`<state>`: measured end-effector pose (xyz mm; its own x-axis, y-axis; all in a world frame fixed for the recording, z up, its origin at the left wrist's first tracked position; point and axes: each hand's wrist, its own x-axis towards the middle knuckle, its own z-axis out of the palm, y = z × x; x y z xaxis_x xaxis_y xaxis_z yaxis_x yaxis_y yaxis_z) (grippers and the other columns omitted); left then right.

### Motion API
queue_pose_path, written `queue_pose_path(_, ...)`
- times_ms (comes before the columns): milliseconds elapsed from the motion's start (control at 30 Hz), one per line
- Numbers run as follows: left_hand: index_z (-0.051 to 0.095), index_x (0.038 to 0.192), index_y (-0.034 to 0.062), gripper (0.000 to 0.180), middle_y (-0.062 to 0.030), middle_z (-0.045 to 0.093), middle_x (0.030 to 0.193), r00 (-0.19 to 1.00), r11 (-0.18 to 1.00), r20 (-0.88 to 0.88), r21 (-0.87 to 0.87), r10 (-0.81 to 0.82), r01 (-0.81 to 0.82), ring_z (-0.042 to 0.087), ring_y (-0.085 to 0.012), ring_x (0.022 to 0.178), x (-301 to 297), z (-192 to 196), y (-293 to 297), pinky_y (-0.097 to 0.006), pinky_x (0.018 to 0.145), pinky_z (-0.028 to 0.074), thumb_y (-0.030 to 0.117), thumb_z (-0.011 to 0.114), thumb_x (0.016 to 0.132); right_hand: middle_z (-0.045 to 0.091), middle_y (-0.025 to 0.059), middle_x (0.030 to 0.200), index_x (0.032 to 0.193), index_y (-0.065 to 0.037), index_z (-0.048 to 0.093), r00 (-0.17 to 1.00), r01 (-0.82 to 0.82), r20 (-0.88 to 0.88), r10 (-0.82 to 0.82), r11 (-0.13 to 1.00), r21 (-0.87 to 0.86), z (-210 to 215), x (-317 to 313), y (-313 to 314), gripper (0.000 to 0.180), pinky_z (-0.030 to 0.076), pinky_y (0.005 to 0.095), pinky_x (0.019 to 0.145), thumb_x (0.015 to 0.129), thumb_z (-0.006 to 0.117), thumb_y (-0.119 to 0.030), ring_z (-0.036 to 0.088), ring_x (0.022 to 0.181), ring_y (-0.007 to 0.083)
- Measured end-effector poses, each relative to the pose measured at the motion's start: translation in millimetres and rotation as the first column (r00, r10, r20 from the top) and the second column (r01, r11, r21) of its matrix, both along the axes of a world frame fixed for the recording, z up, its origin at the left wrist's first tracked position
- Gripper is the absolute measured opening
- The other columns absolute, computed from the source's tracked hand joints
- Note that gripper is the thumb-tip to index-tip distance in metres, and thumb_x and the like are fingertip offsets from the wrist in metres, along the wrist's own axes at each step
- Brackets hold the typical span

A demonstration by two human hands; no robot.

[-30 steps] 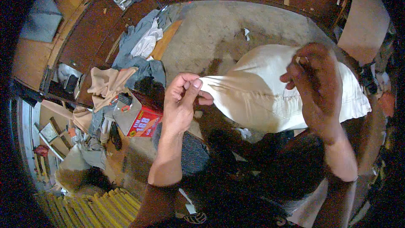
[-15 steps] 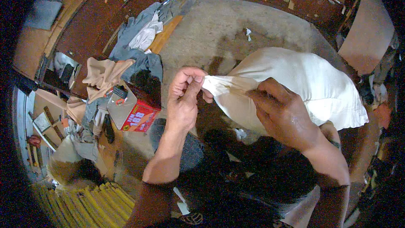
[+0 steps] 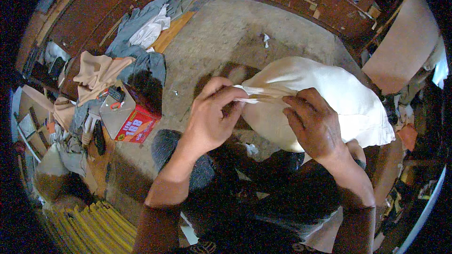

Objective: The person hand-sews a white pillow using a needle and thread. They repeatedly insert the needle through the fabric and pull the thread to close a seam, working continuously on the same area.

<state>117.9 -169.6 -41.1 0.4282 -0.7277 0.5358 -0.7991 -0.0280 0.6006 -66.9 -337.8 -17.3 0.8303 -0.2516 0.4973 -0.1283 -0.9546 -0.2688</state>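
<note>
A stuffed white cloth sack [image 3: 329, 94] lies across my lap, its bunched neck pointing left. My left hand [image 3: 212, 117] pinches the gathered end of the sack between fingers and thumb. My right hand [image 3: 313, 124] presses down on the sack's cloth just right of that neck, fingers curled over it. Both hands are close together, a few centimetres apart. My dark trousers show below the sack.
A red cardboard box [image 3: 129, 117] with an open flap stands on the concrete floor at left. Piled clothes [image 3: 136, 33] and a tan garment [image 3: 96, 73] lie beyond it. Yellow corrugated sheets [image 3: 94, 228] sit at lower left. Wooden boards line the far edge.
My right hand came down from the sack's far upper side to the neck beside my left hand. The left hand kept its pinch on the gathered end.
</note>
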Motion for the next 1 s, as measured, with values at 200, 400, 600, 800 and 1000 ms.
queue_pose_path(200, 0.072, 0.096, 0.0035, 0.016, -0.0117, 0.066, 0.099, 0.982, 0.998, -0.182, -0.038, -0.058, 0.052, 0.065, -0.0275, 0.097, 10.6, 5.3, 3.5, -0.035, 0.087, 0.051, -0.003, 0.075, 0.082, 0.063, 0.0117, 0.102, 0.105, -0.007, 0.069, 0.996, -0.043, 0.083, 0.031, 0.989, 0.143, 1.3, 1.8, 0.7, 0.019, 0.059, 0.0418, 0.073, 0.087, 0.073, -0.010, 0.068, 0.087, 0.0332)
queue_pose_path(400, 0.072, 0.095, 0.0044, 0.016, -0.0098, 0.066, 0.100, 0.987, 1.000, -0.161, -0.003, -0.020, 0.020, 0.065, -0.0243, 0.096, 10.7, 7.7, 4.7, -0.033, 0.087, 0.051, -0.002, 0.077, 0.081, 0.062, 0.0124, 0.097, 0.100, -0.006, 0.068, 0.991, -0.065, 0.122, 0.054, 0.994, 0.085, -2.3, 2.5, -3.0, 0.015, 0.059, 0.0423, 0.074, 0.086, 0.073, -0.010, 0.067, 0.086, 0.0341)
queue_pose_path(600, 0.073, 0.097, 0.0045, 0.017, -0.0089, 0.066, 0.100, 0.990, 1.000, -0.142, -0.010, -0.021, 0.019, 0.064, -0.0213, 0.094, 14.5, 7.7, 4.0, -0.031, 0.084, 0.050, -0.004, 0.074, 0.082, 0.063, 0.0128, 0.097, 0.098, -0.005, 0.069, 0.998, -0.013, 0.060, 0.006, 0.993, 0.119, 4.9, -2.1, -5.4, 0.012, 0.058, 0.0431, 0.074, 0.087, 0.072, -0.010, 0.067, 0.087, 0.0343)
queue_pose_path(800, 0.074, 0.107, 0.0065, 0.024, -0.0066, 0.065, 0.103, 0.982, 0.997, -0.174, 0.010, -0.069, 0.072, 0.063, -0.0165, 0.094, 17.8, 8.9, 7.5, -0.028, 0.082, 0.050, -0.007, 0.067, 0.088, 0.063, 0.0141, 0.097, 0.096, -0.004, 0.068, 0.999, -0.003, 0.044, -0.008, 0.972, 0.234, 6.9, -4.5, -8.4, 0.011, 0.058, 0.0438, 0.076, 0.086, 0.071, -0.008, 0.067, 0.089, 0.0363)
queue_pose_path(1000, 0.059, 0.132, 0.0040, 0.044, -0.0013, 0.063, 0.101, 0.885, 0.993, -0.451, -0.081, -0.113, 0.086, 0.063, -0.0111, 0.094, 6.9, 1.5, 1.5, -0.025, 0.085, 0.050, -0.012, 0.063, 0.091, 0.062, 0.0134, 0.092, 0.092, -0.004, 0.065, 0.995, -0.013, 0.101, -0.013, 0.969, 0.249, -0.3, -9.9, -16.1, 0.012, 0.056, 0.0424, 0.068, 0.084, 0.073, -0.001, 0.067, 0.077, 0.0345)
